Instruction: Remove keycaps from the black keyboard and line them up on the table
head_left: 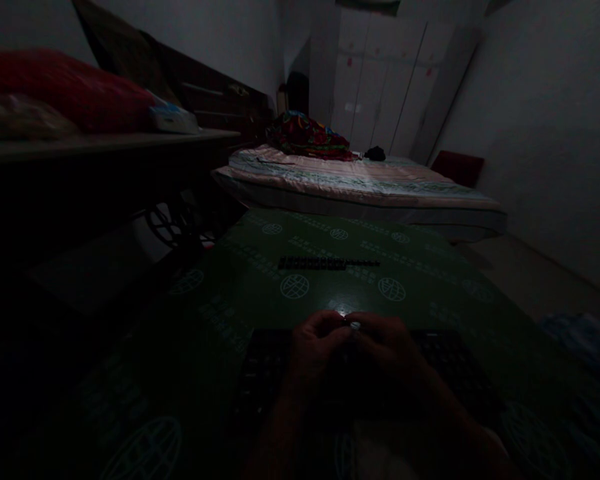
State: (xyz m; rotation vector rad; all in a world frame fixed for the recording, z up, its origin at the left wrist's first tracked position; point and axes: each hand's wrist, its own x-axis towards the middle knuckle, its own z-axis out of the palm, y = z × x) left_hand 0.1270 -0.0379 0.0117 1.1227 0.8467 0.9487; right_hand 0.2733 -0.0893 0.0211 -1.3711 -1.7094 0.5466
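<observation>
A black keyboard (455, 363) lies across the near part of the green table, under both my hands. Above its middle, my left hand (314, 343) and my right hand (386, 339) meet fingertip to fingertip, both closed in a pinch. A small pale spot (355, 326) shows between the fingertips; in the dimness I cannot make out what it is. Beyond my hands lies a row of small black keycaps (313, 263), two deep at the left and thinner at the right. My hands hide the keyboard's centre.
The green table (340, 293) carries printed white globes and lettering. Behind it stands a bed (380, 183) with a red patterned blanket (310, 137). At left, a shelf (200, 139) bears a red bag (85, 93) and a pale box (175, 120). The room is very dark.
</observation>
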